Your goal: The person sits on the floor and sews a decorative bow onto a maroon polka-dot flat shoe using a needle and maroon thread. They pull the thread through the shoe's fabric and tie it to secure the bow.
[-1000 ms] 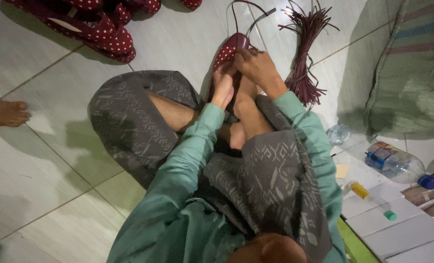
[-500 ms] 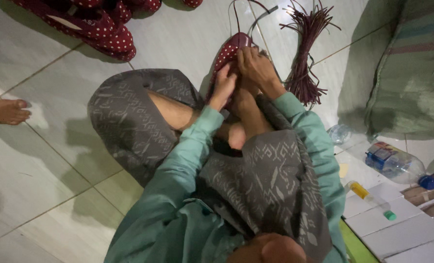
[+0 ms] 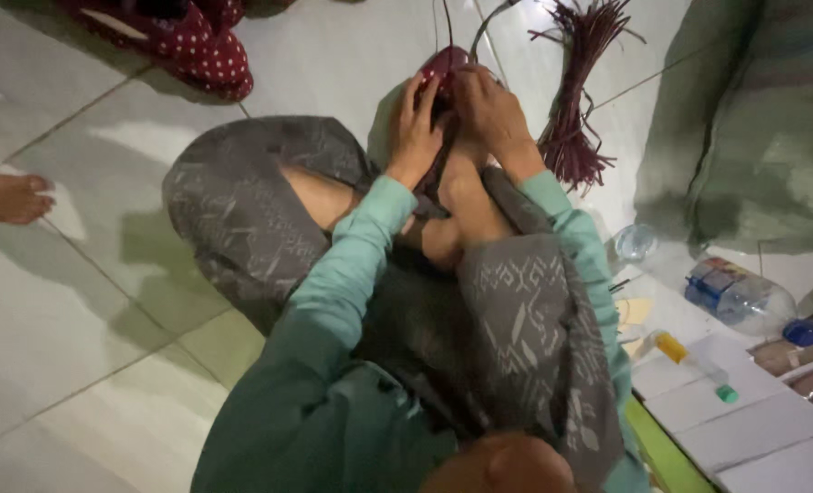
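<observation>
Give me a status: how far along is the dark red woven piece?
Done: a rounded dark red woven piece has already taken shape. In hand: left hand and right hand both grip it against the feet, loose strands sticking up from its top. Left: those strand ends are unworked, and a bundle of strips lies beside it on the tile floor.

A home used as a craft spot: pale tiled floor [image 3: 87, 301] serves as seat, with a bundle of maroon strips [image 3: 578, 100] beside polka-dot red cloth goods [image 3: 183, 41] and a woven sack [image 3: 753, 128] right of the bundle.
</observation>
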